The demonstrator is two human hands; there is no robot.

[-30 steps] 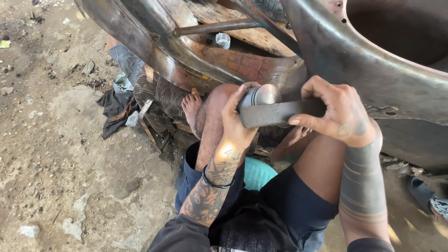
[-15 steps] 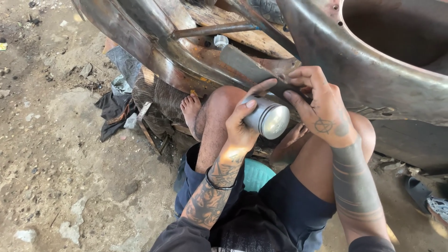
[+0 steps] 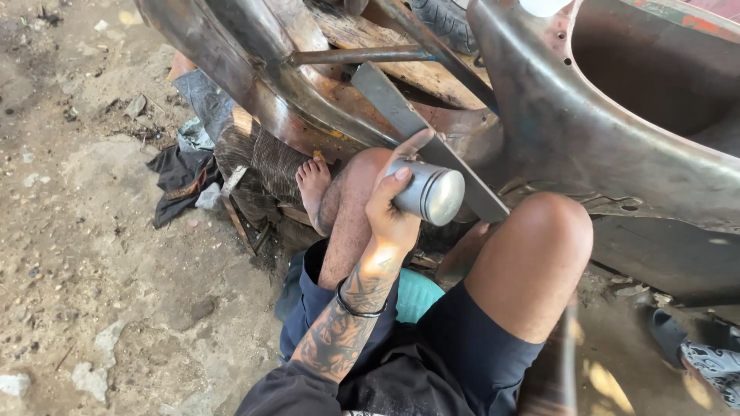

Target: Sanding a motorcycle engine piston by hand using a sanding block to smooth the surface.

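Fingers of the left hand (image 3: 391, 209) wrapped the metal cylinder (image 3: 426, 191), a tight grip around its ribbed side, so its flat shiny end faced down and outward. The cylinder sat against the flat steel bar (image 3: 432, 146), which ran slanting from the rusty curved frame (image 3: 254, 85) towards the person's raised knee (image 3: 551, 223); the index finger lay along the bar's edge, seemingly to steady the cylinder there. The right hand was out of view, so its grip cannot be reported. The person sat on the dirt ground (image 3: 85, 231) with a bare foot (image 3: 312, 181) braced by a wooden block (image 3: 258, 154), close under the frame.
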